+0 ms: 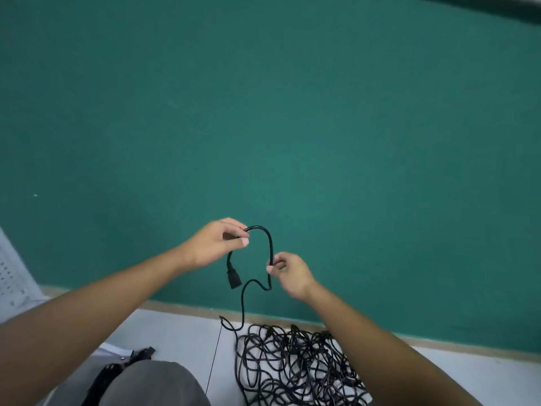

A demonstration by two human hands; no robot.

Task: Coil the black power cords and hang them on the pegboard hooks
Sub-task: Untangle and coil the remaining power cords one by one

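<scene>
A black power cord (pixel 265 233) arches between my two hands in front of the green wall. My left hand (pixel 215 244) pinches it near one end, and the black plug (pixel 234 279) hangs just below that hand. My right hand (pixel 288 272) pinches the cord a short way along, lower and to the right. From there the cord bends and drops to a tangled pile of black cords (pixel 295 364) on the white floor below my right forearm.
A white pegboard (pixel 11 276) shows at the left edge; no hooks are visible on it. The green wall (pixel 263 112) fills most of the view. My grey-trousered knee (pixel 152 385) with a black strap is at the bottom left.
</scene>
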